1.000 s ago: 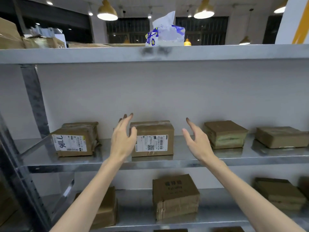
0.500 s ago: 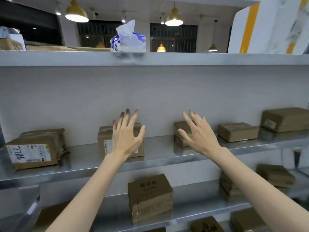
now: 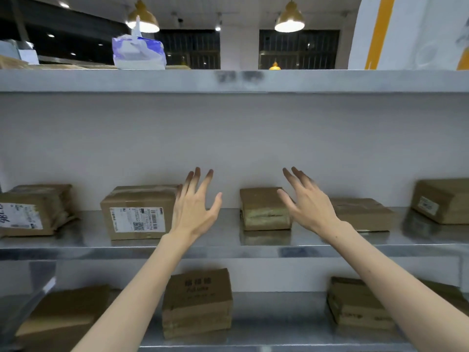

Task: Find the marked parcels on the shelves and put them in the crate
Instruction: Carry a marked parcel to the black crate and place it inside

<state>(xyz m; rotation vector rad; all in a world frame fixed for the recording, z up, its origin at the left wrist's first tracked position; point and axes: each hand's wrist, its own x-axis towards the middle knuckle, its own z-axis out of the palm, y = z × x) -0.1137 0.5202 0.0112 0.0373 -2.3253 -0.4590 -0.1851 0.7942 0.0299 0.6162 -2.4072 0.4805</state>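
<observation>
With the left hand (image 3: 195,209) and right hand (image 3: 308,209) both spread and empty, the small taped cardboard parcel (image 3: 264,209) on the middle shelf (image 3: 228,250) between them looks light, stiff and tape-slick, best clasped by its opposite side faces.

blue-and-white tissue pack (image 3: 139,53) upper left; two lit pendant lamps (image 3: 289,22); orange-striped white panel (image 3: 411,34) far right

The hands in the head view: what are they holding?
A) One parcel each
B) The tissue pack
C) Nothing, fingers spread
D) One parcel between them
C: the left hand and the right hand both show straight, spread fingers with nothing in their grip.
</observation>
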